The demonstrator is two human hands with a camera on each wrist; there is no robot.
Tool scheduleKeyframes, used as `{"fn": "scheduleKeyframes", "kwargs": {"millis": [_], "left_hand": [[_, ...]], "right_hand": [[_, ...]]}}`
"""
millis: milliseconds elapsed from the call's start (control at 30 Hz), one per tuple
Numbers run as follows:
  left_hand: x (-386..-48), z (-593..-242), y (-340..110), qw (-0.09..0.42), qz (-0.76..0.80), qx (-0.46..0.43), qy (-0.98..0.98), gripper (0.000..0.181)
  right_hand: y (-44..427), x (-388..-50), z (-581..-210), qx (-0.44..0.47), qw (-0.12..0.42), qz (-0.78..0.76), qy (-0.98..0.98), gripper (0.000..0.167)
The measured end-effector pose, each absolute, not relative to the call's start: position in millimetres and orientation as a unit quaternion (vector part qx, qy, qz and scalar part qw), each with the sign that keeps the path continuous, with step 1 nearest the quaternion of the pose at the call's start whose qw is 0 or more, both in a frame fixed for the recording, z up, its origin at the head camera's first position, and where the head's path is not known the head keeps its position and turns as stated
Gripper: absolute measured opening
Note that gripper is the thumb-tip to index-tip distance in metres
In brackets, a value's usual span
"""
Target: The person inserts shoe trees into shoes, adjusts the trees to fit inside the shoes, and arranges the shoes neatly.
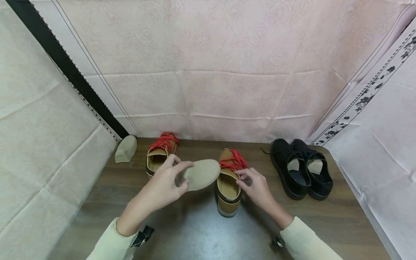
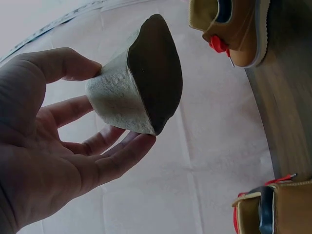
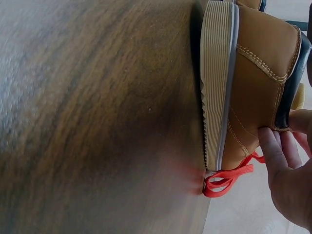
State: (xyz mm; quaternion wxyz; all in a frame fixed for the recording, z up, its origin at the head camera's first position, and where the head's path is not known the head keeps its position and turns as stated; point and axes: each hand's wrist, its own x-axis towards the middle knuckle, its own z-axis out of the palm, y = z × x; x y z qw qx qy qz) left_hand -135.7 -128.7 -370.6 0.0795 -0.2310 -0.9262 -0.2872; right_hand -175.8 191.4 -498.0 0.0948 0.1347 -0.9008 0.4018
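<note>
My left hand (image 1: pixel 165 186) pinches a beige moulded shoe insert (image 1: pixel 204 174) between thumb and fingers, above the floor and between two tan shoes. The left wrist view shows its rounded, hollow shape with a dark inside. The right tan shoe (image 1: pixel 228 205), with red laces, stands upright, heel towards me. At its opening's right edge, my right hand (image 1: pixel 257 186) grips the collar with thumb and fingers; in the right wrist view the fingertips (image 3: pixel 265 134) press the shoe's outer side. The left tan shoe (image 1: pixel 170 145) stands farther back, partly hidden by my left hand.
Another beige insert (image 1: pixel 126 148) lies at the back left, beside the cloth wall. Two black shoes (image 1: pixel 300 169) stand together on the right, each with a pale insert inside. The brown wood-look surface (image 1: pixel 195 231) is bounded by hanging light cloths (image 1: pixel 227 94).
</note>
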Motion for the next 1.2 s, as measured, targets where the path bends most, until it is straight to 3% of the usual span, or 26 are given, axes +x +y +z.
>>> {"fn": "scheduleKeyframes", "kwargs": {"millis": [200,667,1200], "left_hand": [[-135,-371,-122,0.086,-0.284,-0.255,-0.92,0.047],[-136,-373,-115,0.033,-0.285,-0.297,-0.911,0.044],[-139,-384,-95,0.023,-0.289,-0.295,-0.91,0.043]], "right_hand": [[191,-176,-498,0.133,0.098,0.405,-0.899,0.03],[192,-177,-499,0.133,0.094,0.41,-0.898,0.03],[192,-177,-497,0.134,0.092,0.418,-0.894,0.029]]}}
